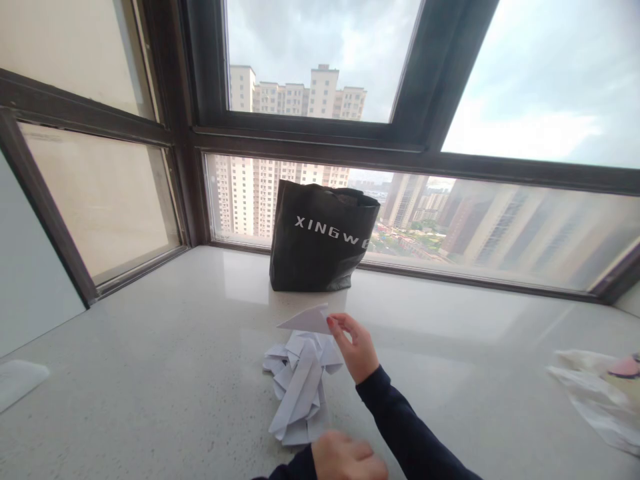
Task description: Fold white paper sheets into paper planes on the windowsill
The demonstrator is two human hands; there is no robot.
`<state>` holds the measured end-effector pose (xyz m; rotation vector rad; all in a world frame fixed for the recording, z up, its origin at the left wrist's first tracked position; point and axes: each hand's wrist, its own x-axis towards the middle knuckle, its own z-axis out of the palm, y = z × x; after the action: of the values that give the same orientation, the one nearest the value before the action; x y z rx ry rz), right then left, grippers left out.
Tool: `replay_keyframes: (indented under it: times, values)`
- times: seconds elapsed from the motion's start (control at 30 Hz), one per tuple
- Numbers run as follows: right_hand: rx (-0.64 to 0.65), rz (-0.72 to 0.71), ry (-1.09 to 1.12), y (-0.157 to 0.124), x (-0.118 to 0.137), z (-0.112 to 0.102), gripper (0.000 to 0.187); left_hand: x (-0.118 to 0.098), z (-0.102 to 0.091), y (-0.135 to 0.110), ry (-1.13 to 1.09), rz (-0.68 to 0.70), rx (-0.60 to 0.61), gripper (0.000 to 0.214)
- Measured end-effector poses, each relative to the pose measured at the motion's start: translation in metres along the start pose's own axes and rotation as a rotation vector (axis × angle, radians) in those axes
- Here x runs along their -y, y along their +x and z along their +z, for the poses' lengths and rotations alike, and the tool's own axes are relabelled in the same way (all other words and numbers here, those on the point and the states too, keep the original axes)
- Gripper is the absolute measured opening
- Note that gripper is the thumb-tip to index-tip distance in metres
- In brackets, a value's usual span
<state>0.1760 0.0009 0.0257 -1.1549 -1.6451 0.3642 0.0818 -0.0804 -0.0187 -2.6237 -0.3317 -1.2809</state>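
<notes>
A pale triangular piece of folded paper (306,320) is pinched between the thumb and fingers of my right hand (356,350). It is held above the far end of a loose heap of folded white paper pieces (300,393) on the pale speckled surface. My left hand (349,457) is low in the view, near the heap's close end. Motion blurs it and its fingers are tucked out of sight, so I cannot tell whether it holds anything. Behind the heap stands a black bag (323,240) with white lettering, upright against the window.
Dark window frames (320,143) border the back and left of the speckled white ledge (165,373). A crumpled plastic bag (595,393) with a coloured print lies at the right edge. Part of a whitish, translucent object (20,380) shows at the left edge.
</notes>
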Motion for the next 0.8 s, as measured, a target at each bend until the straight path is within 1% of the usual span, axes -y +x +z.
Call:
replay_keyframes:
  times: [0.03, 0.07, 0.13, 0.17, 0.23, 0.27, 0.33, 0.37, 0.43, 0.47, 0.5, 0.53, 0.6, 0.67, 0.73, 0.8]
  values:
    - [-0.001, 0.019, 0.040, -0.001, 0.000, -0.003, 0.027, 0.004, -0.012, 0.008, -0.005, -0.026, -0.074, 0.037]
    - [0.005, 0.036, 0.079, -0.003, 0.000, -0.006, 0.030, 0.010, -0.026, 0.016, -0.029, -0.028, -0.060, 0.032]
    - [0.021, 0.061, 0.148, -0.008, 0.000, -0.009, 0.034, 0.025, -0.050, 0.025, -0.124, -0.128, -0.077, 0.025]
    - [0.026, 0.071, 0.175, -0.010, 0.000, -0.010, 0.036, 0.034, -0.061, 0.027, -0.162, -0.168, -0.046, 0.021]
    - [0.033, 0.086, 0.210, -0.015, 0.000, -0.012, 0.036, 0.054, -0.074, 0.026, -0.141, -0.312, -0.067, 0.023]
    - [0.037, 0.089, 0.216, -0.017, 0.001, -0.012, 0.035, 0.062, -0.077, 0.023, -0.107, -0.389, -0.089, 0.024]
    - [0.054, 0.088, 0.203, -0.019, 0.004, -0.011, 0.032, 0.077, -0.076, 0.017, -0.094, -0.576, -0.122, 0.030]
    - [0.063, 0.083, 0.186, -0.020, 0.006, -0.010, 0.031, 0.082, -0.073, 0.013, -0.149, -0.668, -0.098, 0.033]
    - [0.077, 0.067, 0.154, -0.019, 0.009, -0.008, 0.029, 0.090, -0.065, 0.005, -0.367, -0.859, -0.043, 0.028]
    - [0.072, 0.057, 0.141, -0.018, 0.009, -0.007, 0.028, 0.093, -0.062, 0.001, -0.481, -0.943, -0.038, 0.023]
    - [0.055, 0.048, 0.128, -0.018, 0.008, -0.005, 0.028, 0.095, -0.058, -0.002, -0.567, -1.013, -0.058, 0.021]
    - [0.032, 0.038, 0.103, -0.018, 0.006, -0.004, 0.029, 0.098, -0.055, -0.006, -0.615, -1.069, -0.104, 0.021]
    - [-0.010, 0.008, 0.009, -0.019, -0.001, 0.000, 0.029, 0.104, -0.051, -0.014, -0.617, -1.134, -0.215, 0.023]
    - [-0.019, -0.031, -0.112, -0.022, -0.010, 0.003, 0.028, 0.110, -0.050, -0.021, -0.582, -1.174, -0.298, 0.023]
    - [-0.006, -0.053, -0.200, -0.026, -0.017, 0.006, 0.026, 0.116, -0.048, -0.027, -0.562, -1.207, -0.364, 0.021]
    - [0.004, -0.043, -0.254, -0.030, -0.020, 0.008, 0.026, 0.118, -0.046, -0.030, -0.550, -1.224, -0.407, 0.021]
